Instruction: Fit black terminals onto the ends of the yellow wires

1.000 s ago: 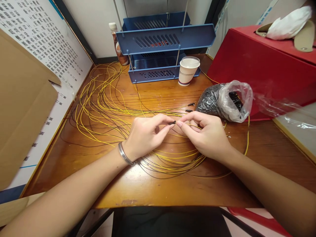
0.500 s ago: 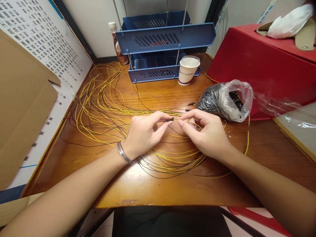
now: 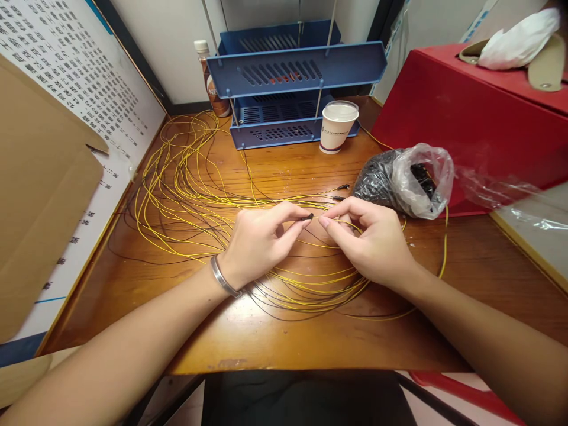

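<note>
A small black connector (image 3: pixel 309 216) is pinched between the thumb and forefinger of my left hand (image 3: pixel 261 239). Just to its right, my right hand (image 3: pixel 370 236) pinches a thin yellow wire (image 3: pixel 316 217) that meets the connector. The fingertips of the two hands are close together but apart. Beneath and around both hands runs a loose bundle of yellow and black wires (image 3: pixel 319 299), spreading into wide loops (image 3: pixel 177 171) at the left. Two more wire ends with black connectors (image 3: pixel 343 187) lie just beyond my right hand.
A clear plastic bag of small black parts (image 3: pixel 381 174) lies at the right, before a red box (image 3: pixel 444 100). Behind are a paper cup (image 3: pixel 339 127), a blue tiered tray (image 3: pixel 297 70) and a bottle (image 3: pixel 215 89). Cardboard (image 3: pixel 44 207) leans at the left.
Almost nothing differs. Both hands hold the same pinch over the wires, and the view has shifted very slightly.
</note>
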### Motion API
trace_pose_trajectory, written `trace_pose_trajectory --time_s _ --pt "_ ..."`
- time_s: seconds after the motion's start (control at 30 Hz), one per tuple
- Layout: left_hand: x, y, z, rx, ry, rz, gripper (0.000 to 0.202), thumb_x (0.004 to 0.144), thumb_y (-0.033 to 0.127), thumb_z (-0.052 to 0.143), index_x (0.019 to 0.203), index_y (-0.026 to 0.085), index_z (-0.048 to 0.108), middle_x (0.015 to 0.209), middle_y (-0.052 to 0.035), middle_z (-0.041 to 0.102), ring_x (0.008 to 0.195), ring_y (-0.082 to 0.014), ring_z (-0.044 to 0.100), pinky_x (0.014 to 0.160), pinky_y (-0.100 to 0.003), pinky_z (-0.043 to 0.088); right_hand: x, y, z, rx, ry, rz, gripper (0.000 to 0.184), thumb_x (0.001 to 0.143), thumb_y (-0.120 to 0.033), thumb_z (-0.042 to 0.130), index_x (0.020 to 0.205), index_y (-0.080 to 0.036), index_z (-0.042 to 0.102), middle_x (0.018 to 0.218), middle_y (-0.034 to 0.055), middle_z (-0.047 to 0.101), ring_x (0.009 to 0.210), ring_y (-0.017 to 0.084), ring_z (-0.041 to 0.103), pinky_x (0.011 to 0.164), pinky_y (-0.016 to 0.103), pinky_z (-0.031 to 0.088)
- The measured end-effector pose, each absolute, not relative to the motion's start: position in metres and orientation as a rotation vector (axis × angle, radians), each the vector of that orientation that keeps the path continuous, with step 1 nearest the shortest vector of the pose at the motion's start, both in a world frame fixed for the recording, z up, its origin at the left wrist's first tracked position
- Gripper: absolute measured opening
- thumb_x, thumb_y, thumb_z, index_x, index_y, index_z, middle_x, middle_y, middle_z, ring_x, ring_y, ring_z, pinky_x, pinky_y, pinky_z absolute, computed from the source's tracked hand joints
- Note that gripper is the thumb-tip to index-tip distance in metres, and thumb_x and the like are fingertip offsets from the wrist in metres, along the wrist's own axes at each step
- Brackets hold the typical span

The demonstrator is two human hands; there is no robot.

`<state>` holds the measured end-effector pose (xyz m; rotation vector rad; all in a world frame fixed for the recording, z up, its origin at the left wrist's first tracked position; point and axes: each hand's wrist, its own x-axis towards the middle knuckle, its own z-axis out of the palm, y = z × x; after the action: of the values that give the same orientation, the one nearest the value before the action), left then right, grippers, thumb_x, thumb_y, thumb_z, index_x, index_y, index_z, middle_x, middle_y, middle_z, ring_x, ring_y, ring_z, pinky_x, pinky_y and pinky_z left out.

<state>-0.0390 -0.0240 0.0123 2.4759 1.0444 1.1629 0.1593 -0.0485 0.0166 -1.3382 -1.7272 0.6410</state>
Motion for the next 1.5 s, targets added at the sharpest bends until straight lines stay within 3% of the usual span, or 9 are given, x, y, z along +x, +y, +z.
trace_pose_trajectory --time_s 0.63,0.93,1.5 --pt "-0.0384 -0.0249 0.012 2.503 1.011 1.142 0.009 0.09 0.02 0.068 0.098 0.017 0.072 0.078 0.0017 0.078 0.052 -0.0066 0.065 0.054 -0.017 0.048 0.1587 -0.0496 0.0157 -1.349 -1.763 0.687 0.014 0.087 -0.026 0.064 0.08 -0.016 0.069 0.059 -0.0014 0.058 0.05 0.009 0.042 0.051 0.025 0.032" --pt "-0.0394 -0.0224 0.0115 2.456 1.08 1.189 0.009 0.091 0.021 0.068 0.098 0.017 0.072 0.085 0.0004 0.079 0.057 -0.0076 0.067 0.059 -0.018 0.051 0.1584 -0.0479 0.0154 -1.331 -1.693 0.662 0.008 0.086 -0.025 0.067 0.084 -0.018 0.07 0.052 -0.006 0.043 0.049 0.009 0.038 0.051 0.026 0.03" --pt "-0.0394 -0.0223 0.0103 2.473 1.032 1.2 0.01 0.088 0.014 0.07 0.098 0.015 0.071 0.086 0.0016 0.079 0.055 -0.0051 0.066 0.059 -0.015 0.05 0.1598 -0.0481 0.0182 -1.309 -1.721 0.622 0.01 0.086 -0.023 0.066 0.078 -0.017 0.069 0.05 -0.0068 0.042 0.047 0.008 0.037 0.048 0.025 0.028"
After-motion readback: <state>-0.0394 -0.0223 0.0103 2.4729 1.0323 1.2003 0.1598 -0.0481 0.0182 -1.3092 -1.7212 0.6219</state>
